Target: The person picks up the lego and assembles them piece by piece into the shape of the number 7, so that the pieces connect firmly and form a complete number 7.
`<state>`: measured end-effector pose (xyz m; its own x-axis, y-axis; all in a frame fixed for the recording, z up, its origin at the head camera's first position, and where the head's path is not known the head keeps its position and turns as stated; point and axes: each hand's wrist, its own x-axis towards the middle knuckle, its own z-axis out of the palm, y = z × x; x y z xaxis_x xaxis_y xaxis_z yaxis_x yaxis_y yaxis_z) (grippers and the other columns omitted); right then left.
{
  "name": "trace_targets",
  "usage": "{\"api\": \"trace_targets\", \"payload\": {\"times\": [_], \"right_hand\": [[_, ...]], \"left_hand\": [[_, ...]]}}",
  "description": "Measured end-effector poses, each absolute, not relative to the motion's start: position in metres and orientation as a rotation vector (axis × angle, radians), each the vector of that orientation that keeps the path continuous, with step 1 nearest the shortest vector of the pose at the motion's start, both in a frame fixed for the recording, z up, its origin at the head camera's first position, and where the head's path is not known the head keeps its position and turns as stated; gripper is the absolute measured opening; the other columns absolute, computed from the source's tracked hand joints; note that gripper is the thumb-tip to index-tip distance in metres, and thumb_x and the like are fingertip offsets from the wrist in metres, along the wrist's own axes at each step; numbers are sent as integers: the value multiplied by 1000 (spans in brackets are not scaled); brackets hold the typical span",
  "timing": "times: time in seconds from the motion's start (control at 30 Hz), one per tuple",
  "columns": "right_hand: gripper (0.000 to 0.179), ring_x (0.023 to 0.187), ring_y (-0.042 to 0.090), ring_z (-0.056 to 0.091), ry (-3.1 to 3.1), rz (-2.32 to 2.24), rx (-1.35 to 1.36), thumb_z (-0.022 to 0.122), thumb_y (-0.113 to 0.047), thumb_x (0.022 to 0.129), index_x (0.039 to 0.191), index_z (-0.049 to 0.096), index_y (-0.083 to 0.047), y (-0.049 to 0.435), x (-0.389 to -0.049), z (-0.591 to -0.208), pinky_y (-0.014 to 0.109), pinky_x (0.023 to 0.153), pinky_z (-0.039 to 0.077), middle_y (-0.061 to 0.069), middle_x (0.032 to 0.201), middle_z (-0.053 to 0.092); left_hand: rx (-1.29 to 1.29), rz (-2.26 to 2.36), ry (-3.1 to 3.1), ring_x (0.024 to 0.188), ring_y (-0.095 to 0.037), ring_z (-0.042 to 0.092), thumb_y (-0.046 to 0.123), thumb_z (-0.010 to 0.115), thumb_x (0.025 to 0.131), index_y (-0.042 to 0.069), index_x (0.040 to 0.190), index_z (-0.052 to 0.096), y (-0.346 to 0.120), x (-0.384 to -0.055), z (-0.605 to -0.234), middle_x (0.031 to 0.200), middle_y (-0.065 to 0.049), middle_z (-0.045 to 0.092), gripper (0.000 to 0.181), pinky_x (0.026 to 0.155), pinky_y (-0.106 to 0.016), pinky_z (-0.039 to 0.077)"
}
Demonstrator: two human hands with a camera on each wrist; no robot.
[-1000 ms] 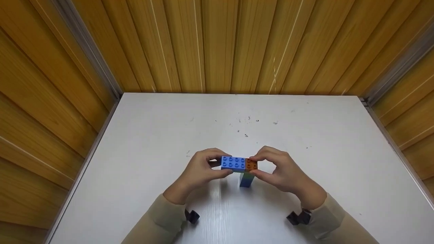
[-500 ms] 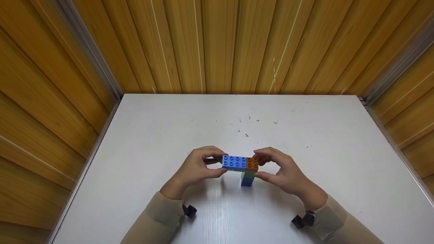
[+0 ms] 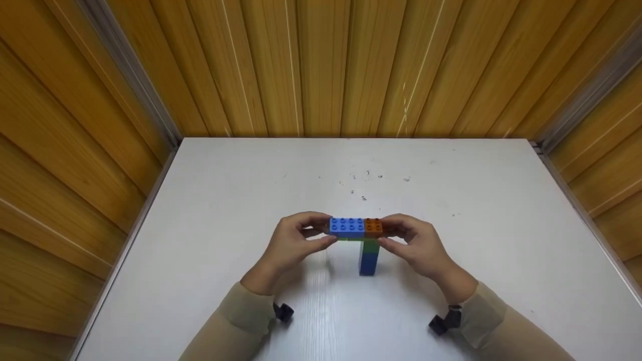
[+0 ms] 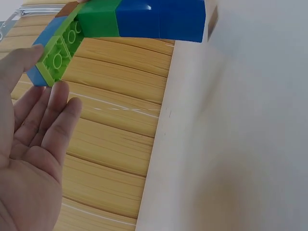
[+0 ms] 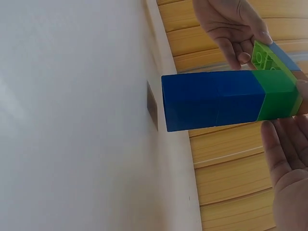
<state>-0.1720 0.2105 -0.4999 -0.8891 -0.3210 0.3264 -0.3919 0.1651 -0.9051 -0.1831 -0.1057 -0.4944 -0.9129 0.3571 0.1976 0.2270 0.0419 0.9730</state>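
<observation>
Joined toy building bricks form one piece: a light blue brick (image 3: pixel 346 228) and an orange brick (image 3: pixel 373 227) on top, a lime green layer (image 4: pixel 55 57) beneath, then a column of a green brick (image 5: pixel 278 95) and dark blue bricks (image 5: pixel 214 101) pointing down. My left hand (image 3: pixel 293 245) pinches the light blue end between thumb and fingers. At the orange end, my right hand (image 3: pixel 416 245) pinches with thumb in front and fingers behind. The column's foot appears slightly above the table in the right wrist view. Some fingertips are hidden behind the bricks.
A white table (image 3: pixel 225 190) with small dark marks lies under the hands. Wood-patterned panels (image 3: pixel 321 65) stand behind it and at both sides. Black wrist mounts (image 3: pixel 284 313) stick out from both sleeves.
The brick piece has tipped so that its top sits farther up in view and more of the column shows. My right fingers loosened from the orange brick, then closed on that end again.
</observation>
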Motion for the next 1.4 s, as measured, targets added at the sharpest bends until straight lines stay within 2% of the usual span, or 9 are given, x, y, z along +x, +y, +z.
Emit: {"api": "trace_targets", "payload": {"times": [0.2,0.33,0.57,0.73,0.87,1.07,1.27,1.4], "right_hand": [[36,108,11,78,-2444,1891,551,85,3,97,131,76,6,212,-175,-491,21,97,67,21,127,81],[36,109,13,79,-2484,1929,471,85,-2,99,133,76,6,215,-177,-486,20,98,66,27,130,79],[37,109,15,80,-2477,2010,373,84,-6,102,136,76,6,215,-187,-483,23,98,67,24,131,80],[41,106,16,80,-2497,2063,307,83,-12,104,139,74,7,214,-196,-483,24,97,68,22,130,80],[43,105,15,81,-2517,2073,274,81,-16,106,142,73,7,215,-203,-483,24,97,68,23,132,80],[45,100,16,84,-2557,2036,235,79,-23,109,145,73,3,217,-213,-486,25,97,68,23,137,80],[50,110,15,84,-2555,2074,161,81,-31,108,150,73,-7,216,-222,-489,29,101,68,18,146,77],[51,111,17,84,-2553,2071,111,80,-32,108,152,71,-7,216,-227,-492,28,101,68,20,148,76]], "left_hand": [[649,1998,2200,110,-19,78,0,89,93,-1,137,78,-103,-184,-490,130,-18,79,46,109,-33,66],[658,1981,2249,114,-21,77,3,90,94,4,137,79,-101,-186,-490,131,-15,79,44,110,-32,65],[607,1998,2355,117,-26,76,8,90,96,10,135,82,-94,-193,-490,129,-10,79,39,111,-36,65],[600,2049,2365,121,-32,77,6,88,98,8,130,84,-90,-200,-490,130,-14,78,33,113,-36,64],[595,2030,2387,122,-32,77,7,88,98,7,131,84,-87,-205,-492,131,-12,77,33,114,-38,63],[588,1990,2421,130,-30,76,7,86,100,3,134,81,-86,-214,-499,133,-13,74,35,118,-47,60],[540,1982,2399,133,-32,76,4,84,101,-1,134,80,-82,-227,-504,133,-15,75,34,118,-48,60],[519,1979,2378,132,-32,76,5,84,102,-2,134,81,-78,-237,-505,133,-16,76,33,117,-46,61]]}}
